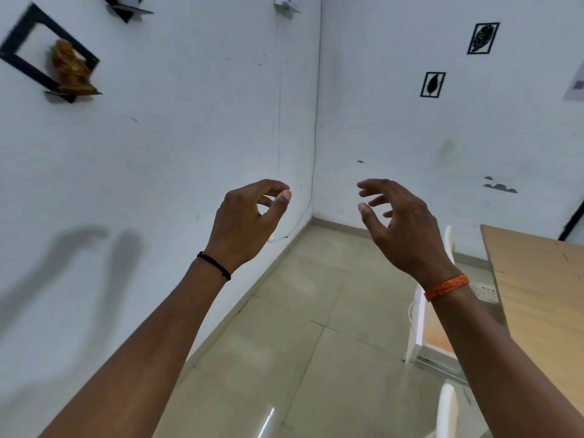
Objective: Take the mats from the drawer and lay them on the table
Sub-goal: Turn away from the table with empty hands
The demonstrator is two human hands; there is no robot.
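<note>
Both my hands are raised in the air in front of a white room corner, and neither holds anything. My left hand (pixel 245 221) has loosely curled fingers, with the thumb close to the forefinger. My right hand (pixel 399 222) has its fingers spread and loosely bent. A wooden table (pixel 543 289) shows at the right edge, its visible part bare. No mats and no drawer are in view.
White chairs (pixel 423 327) stand beside the table's left edge, one with an orange seat. The tiled floor (pixel 284 343) stretches to the corner. Black frames (pixel 432 84) hang on the right wall; a black shelf with a golden ornament (pixel 71 69) is on the left wall.
</note>
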